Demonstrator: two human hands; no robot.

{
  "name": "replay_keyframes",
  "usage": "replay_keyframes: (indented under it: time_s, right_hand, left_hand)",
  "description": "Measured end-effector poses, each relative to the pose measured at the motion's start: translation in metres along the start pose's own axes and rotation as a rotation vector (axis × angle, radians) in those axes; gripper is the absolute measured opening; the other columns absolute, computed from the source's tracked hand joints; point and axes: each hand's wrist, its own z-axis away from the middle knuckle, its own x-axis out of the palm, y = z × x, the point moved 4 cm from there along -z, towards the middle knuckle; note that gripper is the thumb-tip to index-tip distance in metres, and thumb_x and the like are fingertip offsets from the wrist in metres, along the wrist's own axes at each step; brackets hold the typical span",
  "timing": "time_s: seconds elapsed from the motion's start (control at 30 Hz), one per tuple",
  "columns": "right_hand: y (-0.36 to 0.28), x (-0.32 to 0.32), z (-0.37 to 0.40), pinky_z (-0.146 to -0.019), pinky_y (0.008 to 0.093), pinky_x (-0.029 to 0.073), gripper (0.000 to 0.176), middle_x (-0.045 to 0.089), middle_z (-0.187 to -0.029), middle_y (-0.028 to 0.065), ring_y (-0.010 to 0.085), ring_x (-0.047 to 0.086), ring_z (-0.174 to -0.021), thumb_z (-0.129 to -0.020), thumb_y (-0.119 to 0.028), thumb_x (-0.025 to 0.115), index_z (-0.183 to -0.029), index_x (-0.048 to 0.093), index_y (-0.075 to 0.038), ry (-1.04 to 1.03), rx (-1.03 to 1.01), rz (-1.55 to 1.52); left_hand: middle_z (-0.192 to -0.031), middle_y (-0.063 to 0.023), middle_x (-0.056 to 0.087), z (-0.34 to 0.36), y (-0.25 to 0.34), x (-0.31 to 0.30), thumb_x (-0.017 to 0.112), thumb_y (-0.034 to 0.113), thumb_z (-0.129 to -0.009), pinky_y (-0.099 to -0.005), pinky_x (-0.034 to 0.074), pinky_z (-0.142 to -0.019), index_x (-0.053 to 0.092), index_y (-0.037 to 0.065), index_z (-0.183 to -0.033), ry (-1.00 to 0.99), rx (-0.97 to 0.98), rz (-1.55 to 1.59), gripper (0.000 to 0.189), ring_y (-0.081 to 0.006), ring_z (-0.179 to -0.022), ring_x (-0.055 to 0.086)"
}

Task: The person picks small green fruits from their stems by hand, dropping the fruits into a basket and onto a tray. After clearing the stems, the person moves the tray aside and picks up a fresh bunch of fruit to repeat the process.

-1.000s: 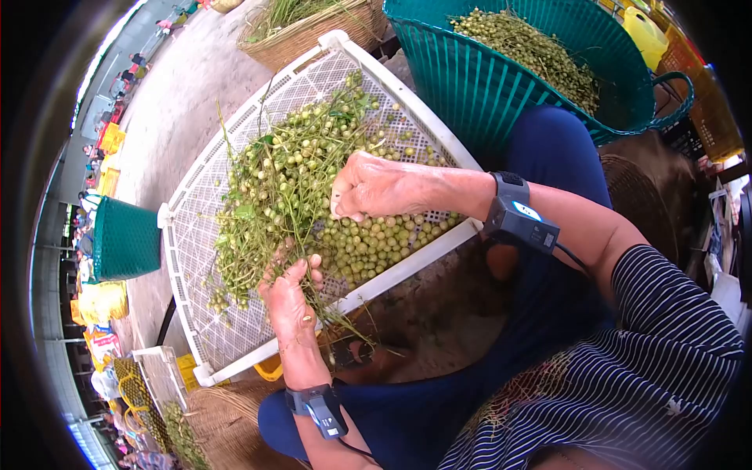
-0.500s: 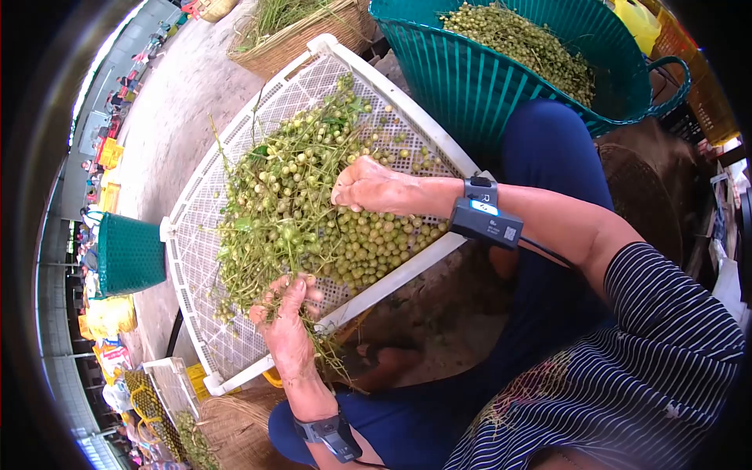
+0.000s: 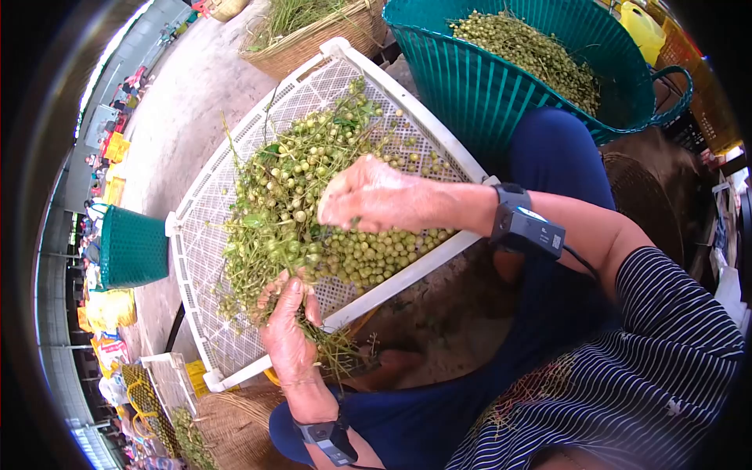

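Observation:
A white mesh tray (image 3: 211,313) carries small round green fruits, some still on tangled stems (image 3: 254,184). Loose picked fruits (image 3: 372,257) lie together along the near right side. My left hand (image 3: 291,317) is closed round a bunch of thin green stems (image 3: 333,348) at the tray's near edge, the ends hanging over the rim. My right hand (image 3: 376,196), slightly blurred, is over the middle of the heap with its fingers curled in; what is inside them is hidden.
A teal woven basket (image 3: 470,74) with fruits (image 3: 540,63) stands at the upper right, beside my knee. Behind the tray is a wicker basket (image 3: 313,47) of green stems. Another teal basket (image 3: 133,249) stands to the left. People are visible in the far-left background.
My right hand has shifted a little left and turned over the heap. The left hand keeps its stems near the rim, with more of them showing below it. The view has shifted slightly.

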Motion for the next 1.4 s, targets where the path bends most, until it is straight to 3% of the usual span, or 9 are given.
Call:
replay_keyframes:
  time_s: [0.5, 0.57, 0.7, 0.87, 0.93, 0.97, 1.17, 1.33, 1.4]
  right_hand:
    - [-0.003, 0.018, -0.003, -0.041, 0.0243, 0.035, 0.020, 0.055, -0.061, 0.0038, 0.0071, 0.045, -0.048, -0.080, -0.018, 0.059, -0.073, 0.059, 0.001, -0.130, -0.470, 0.168]
    - [0.014, 0.014, 0.002, -0.039, 0.0226, 0.033, 0.016, 0.057, -0.066, 0.0045, 0.0069, 0.043, -0.046, -0.079, -0.015, 0.057, -0.083, 0.059, 0.001, -0.037, 0.220, -0.358]
    - [0.013, 0.021, -0.006, -0.037, 0.0201, 0.028, 0.016, 0.056, -0.068, 0.0043, 0.0056, 0.040, -0.044, -0.082, -0.014, 0.057, -0.084, 0.058, 0.002, -0.152, -0.440, -0.136]
    - [0.028, 0.020, -0.002, -0.036, 0.0203, 0.027, 0.016, 0.056, -0.068, 0.0041, 0.0050, 0.039, -0.044, -0.083, -0.015, 0.058, -0.079, 0.059, 0.001, -0.172, 0.084, -0.339]
    - [-0.001, 0.012, 0.008, -0.036, 0.0202, 0.027, 0.016, 0.056, -0.067, 0.0041, 0.0049, 0.039, -0.044, -0.084, -0.014, 0.058, -0.081, 0.059, 0.001, -0.027, -0.597, 0.179]
    - [-0.006, 0.011, 0.014, -0.036, 0.0202, 0.027, 0.016, 0.056, -0.067, 0.0041, 0.0049, 0.039, -0.044, -0.084, -0.014, 0.058, -0.081, 0.059, 0.001, -0.023, -0.605, 0.187]
    - [-0.005, 0.012, 0.043, -0.035, 0.0220, 0.024, 0.021, 0.047, -0.055, -0.0007, 0.0052, 0.036, -0.043, -0.082, -0.020, 0.063, -0.076, 0.058, -0.001, -0.048, 0.025, -0.303]
    - [-0.053, -0.002, 0.076, -0.036, 0.0237, 0.023, 0.022, 0.041, -0.051, -0.0036, 0.0057, 0.034, -0.042, -0.077, -0.019, 0.070, -0.070, 0.055, -0.004, 0.040, -0.315, -0.027]
    - [-0.046, -0.018, 0.092, -0.036, 0.0235, 0.025, 0.012, 0.042, -0.052, -0.0034, 0.0056, 0.034, -0.040, -0.077, -0.008, 0.065, -0.073, 0.055, -0.002, 0.172, -0.125, -0.080]
  left_hand:
    - [-0.063, -0.0004, 0.049, -0.004, -0.010, 0.010, 0.063, 0.022, -0.083, -0.0215, 0.029, -0.043, 0.058, 0.001, -0.090, 0.037, -0.097, -0.050, 0.022, -0.0083, -0.051, 0.042]
    - [-0.059, -0.0002, 0.047, -0.006, -0.012, 0.006, 0.062, 0.020, -0.084, -0.0219, 0.027, -0.041, 0.057, 0.000, -0.089, -0.090, -0.162, 0.009, 0.022, -0.0083, -0.047, 0.039]
    - [-0.053, 0.0012, 0.041, -0.007, -0.016, 0.008, 0.062, 0.018, -0.084, -0.0227, 0.024, -0.039, 0.057, -0.001, -0.086, -0.133, -0.208, 0.067, 0.020, -0.0080, -0.042, 0.033]
    - [-0.052, 0.0012, 0.039, -0.003, -0.011, 0.017, 0.062, 0.018, -0.083, -0.0227, 0.024, -0.038, 0.056, 0.000, -0.083, -0.135, -0.179, -0.008, 0.019, -0.0080, -0.041, 0.032]
    - [-0.051, 0.0010, 0.040, -0.002, -0.005, 0.022, 0.061, 0.017, -0.084, -0.0223, 0.023, -0.038, 0.056, 0.000, -0.082, -0.148, -0.187, 0.019, 0.017, -0.0078, -0.040, 0.032]
    - [-0.051, 0.0010, 0.040, -0.001, -0.002, 0.023, 0.061, 0.017, -0.084, -0.0223, 0.023, -0.038, 0.056, 0.000, -0.082, -0.156, -0.178, 0.021, 0.017, -0.0078, -0.040, 0.032]
    - [-0.055, 0.0003, 0.045, 0.010, 0.004, 0.047, 0.061, 0.014, -0.084, -0.0214, 0.024, -0.037, 0.057, 0.001, -0.085, -0.214, -0.122, -0.006, 0.014, -0.0069, -0.042, 0.036]
    - [-0.075, -0.0041, 0.060, 0.032, 0.017, 0.072, 0.065, 0.012, -0.081, -0.0183, 0.033, -0.043, 0.052, 0.005, -0.093, -0.121, -0.072, -0.224, 0.019, -0.0070, -0.058, 0.051]
    - [-0.062, 0.0012, 0.054, 0.036, 0.018, 0.093, 0.065, 0.015, -0.083, -0.0174, 0.029, -0.039, 0.059, 0.003, -0.083, -0.341, -0.076, -0.173, 0.013, -0.0045, -0.047, 0.045]
